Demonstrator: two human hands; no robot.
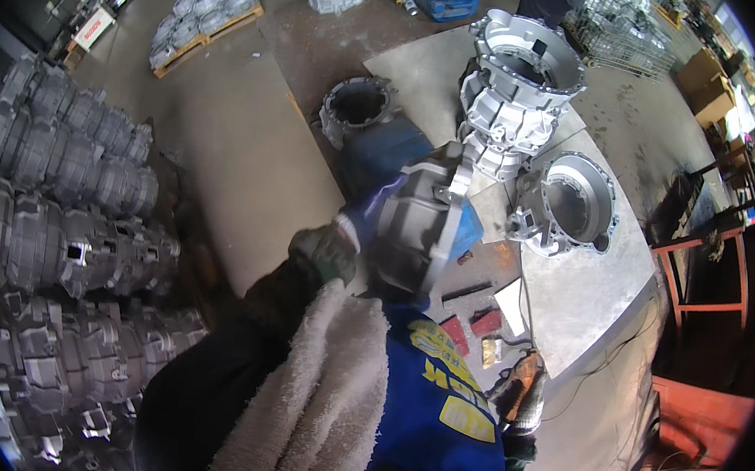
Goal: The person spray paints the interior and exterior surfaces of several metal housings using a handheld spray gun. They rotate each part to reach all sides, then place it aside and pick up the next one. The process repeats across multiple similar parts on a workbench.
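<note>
My left hand (375,202), in a bluish-purple glove with a white cuff, grips the side of a grey cast-metal housing (414,232). The housing is tilted in front of my blue apron (431,379), and its far side is partly hidden. A blue plastic drum (390,144) lies just beyond. On my right, a dark green sleeve or cloth (521,454) shows beside the apron, close to an orange corded tool (522,382). My right hand cannot be made out clearly there.
Ring-shaped metal housings stand ahead: a bright stack (519,105), a single one (570,204) and a darker one (358,106). Many more castings (60,237) are piled at left. Red abrasive-looking pads (457,333) lie near the apron. A red metal frame (708,308) stands at right.
</note>
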